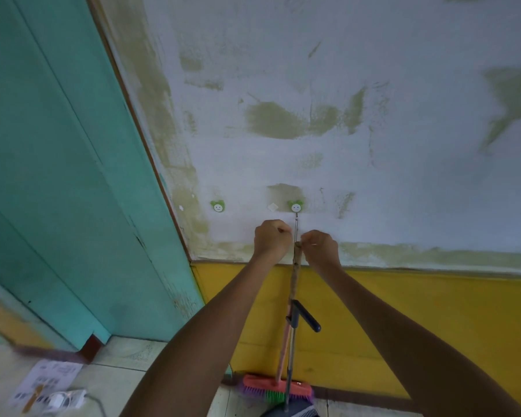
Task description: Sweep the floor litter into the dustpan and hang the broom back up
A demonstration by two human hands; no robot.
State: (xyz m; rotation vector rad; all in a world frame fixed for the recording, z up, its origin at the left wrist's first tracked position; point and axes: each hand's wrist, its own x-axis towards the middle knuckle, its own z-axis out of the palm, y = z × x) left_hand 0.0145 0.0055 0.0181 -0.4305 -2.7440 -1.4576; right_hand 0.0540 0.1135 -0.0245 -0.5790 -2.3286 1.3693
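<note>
The broom (295, 275) hangs upright against the wall, its thin string loop caught on a green smiley hook (296, 207). Its red head (275, 386) with purple and green bristles is down by the yellow lower wall. My right hand (320, 247) pinches the top of the broom handle where the loop is tied. My left hand (272, 238) is a closed fist just left of the loop, with nothing visible in it. The dustpan (292, 413) stands below the broom, and its grey pole with a black grip (306, 316) rises beside the broom handle.
A second green smiley hook (218, 206) is on the wall to the left, and a white adhesive patch (272, 207) lies between the hooks. A teal door (73, 176) fills the left side. A printed paper (47, 379) and a white charger (68, 398) lie on the tiled floor at bottom left.
</note>
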